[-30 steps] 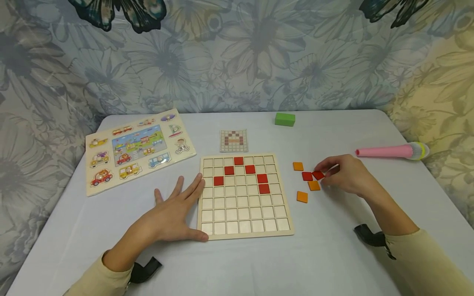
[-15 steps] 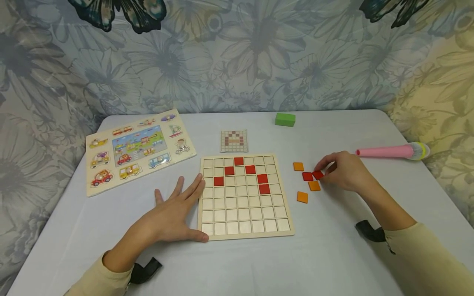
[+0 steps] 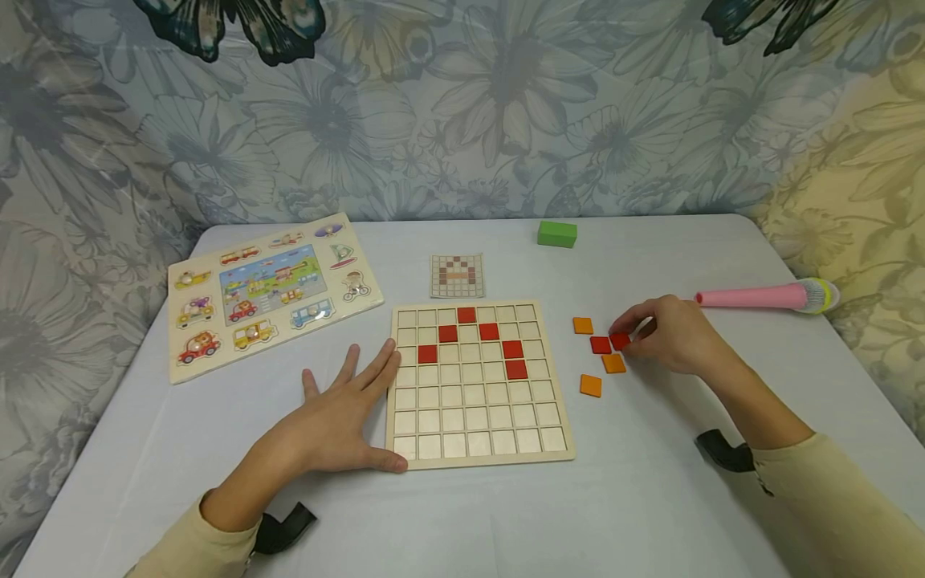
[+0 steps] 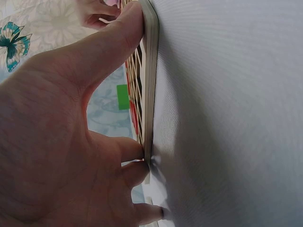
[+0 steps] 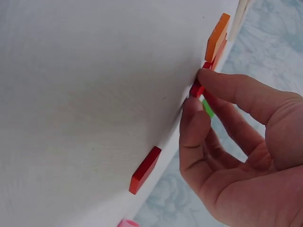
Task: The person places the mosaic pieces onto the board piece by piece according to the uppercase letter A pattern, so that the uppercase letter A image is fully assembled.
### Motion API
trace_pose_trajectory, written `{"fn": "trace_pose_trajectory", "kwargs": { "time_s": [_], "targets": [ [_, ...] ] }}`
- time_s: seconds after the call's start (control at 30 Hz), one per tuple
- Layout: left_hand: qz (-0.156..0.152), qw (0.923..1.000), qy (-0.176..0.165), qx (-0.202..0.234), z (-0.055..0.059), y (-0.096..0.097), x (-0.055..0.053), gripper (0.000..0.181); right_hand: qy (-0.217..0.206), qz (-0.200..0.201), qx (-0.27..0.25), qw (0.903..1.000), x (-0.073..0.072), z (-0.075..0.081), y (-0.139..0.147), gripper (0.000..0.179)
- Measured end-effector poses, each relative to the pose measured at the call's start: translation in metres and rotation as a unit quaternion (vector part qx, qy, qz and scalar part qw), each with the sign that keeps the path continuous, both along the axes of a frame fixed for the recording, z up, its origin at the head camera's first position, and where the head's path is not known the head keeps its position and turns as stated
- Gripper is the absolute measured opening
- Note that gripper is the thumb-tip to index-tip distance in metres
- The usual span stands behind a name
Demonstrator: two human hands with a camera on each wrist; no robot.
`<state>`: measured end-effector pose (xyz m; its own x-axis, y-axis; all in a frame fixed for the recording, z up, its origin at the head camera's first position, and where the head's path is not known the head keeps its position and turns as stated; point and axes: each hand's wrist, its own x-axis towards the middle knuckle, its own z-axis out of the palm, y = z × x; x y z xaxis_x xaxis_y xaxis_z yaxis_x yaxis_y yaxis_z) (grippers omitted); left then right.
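Observation:
My left hand rests with spread, straight fingers along the left edge of the wooden grid board; its thumb touches the near left corner. Several red tiles sit in the board's upper cells. To the right of the board, my right hand pinches a red square tile between thumb and finger, at table level. A second red tile lies just left of it. Orange tiles lie around these: a far one, one close by and a nearer one. The right wrist view shows another red tile near the hand.
A pattern card lies behind the board. The vehicle puzzle board stands at the back left. A green block is near the far edge, and a pink toy microphone lies beyond my right hand.
My right hand has shifted slightly away from me, and the pinched red tile has turned and moved a little left. The left hand and the board stay put.

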<state>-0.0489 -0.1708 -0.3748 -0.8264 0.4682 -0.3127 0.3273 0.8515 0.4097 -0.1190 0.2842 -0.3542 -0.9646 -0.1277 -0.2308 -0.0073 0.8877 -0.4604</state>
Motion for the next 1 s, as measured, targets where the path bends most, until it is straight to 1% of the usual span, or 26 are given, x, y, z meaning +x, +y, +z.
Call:
{"fn": "trace_pose_trajectory", "kwargs": {
  "time_s": [0.17,0.3,0.57,0.8,1.0],
  "targets": [
    [0.001,1.0000,0.002,-0.001,-0.001,-0.001,0.000,0.135,0.001,-0.006,-0.011,0.9999,0.000,0.000,0.000,0.024],
    [0.001,1.0000,0.003,-0.005,-0.001,-0.001,0.001,0.135,0.012,-0.013,-0.013,0.9998,0.001,0.001,-0.004,0.026],
    [0.001,1.0000,0.004,-0.006,-0.002,-0.001,0.001,0.135,0.016,-0.017,-0.015,0.9996,0.002,0.009,-0.016,0.029],
    [0.001,1.0000,-0.001,-0.005,-0.001,-0.001,0.000,0.135,0.027,0.000,-0.023,0.9994,0.003,0.014,-0.032,0.024],
    [0.001,1.0000,-0.002,-0.006,-0.001,0.000,0.000,0.134,0.034,0.015,-0.039,0.9986,0.005,0.018,-0.049,0.025]
  ]
}}
